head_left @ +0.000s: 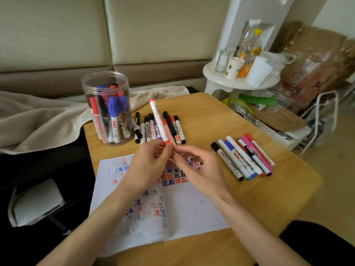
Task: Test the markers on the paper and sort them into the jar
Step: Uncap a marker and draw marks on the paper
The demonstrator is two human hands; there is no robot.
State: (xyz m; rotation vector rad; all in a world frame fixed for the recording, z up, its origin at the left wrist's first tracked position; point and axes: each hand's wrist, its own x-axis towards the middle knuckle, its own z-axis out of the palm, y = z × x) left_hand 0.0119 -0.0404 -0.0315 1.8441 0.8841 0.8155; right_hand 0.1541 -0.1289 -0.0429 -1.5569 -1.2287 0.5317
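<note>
- The left hand (148, 166) grips a marker (158, 120) by its red lower end, fingers curled round it. The white barrel leans up and away, towards the counter's far edge.
- The right hand (194, 166) meets it at the same end, thumb and forefinger pinching the red tip; blur hides the exact hold.
- Both hands hang over the paper (182, 212), which lies at the near edge, and cover part of its red, blue and black test marks.
- The jar (107, 108), clear and open, stands upright at the far left corner of the counter (211, 116), with red, blue and black markers on end inside.
- A pile (146, 129) of markers lies just right of the jar along the far edge; the held marker crosses in front of it.
- A second lot (244, 158) lies side by side near the right edge, apart from the paper.
- A blanket (38, 116) is bunched behind the jar, off the left edge.
- A white stand (240, 83) with cups and bottles is beyond the far right corner.
</note>
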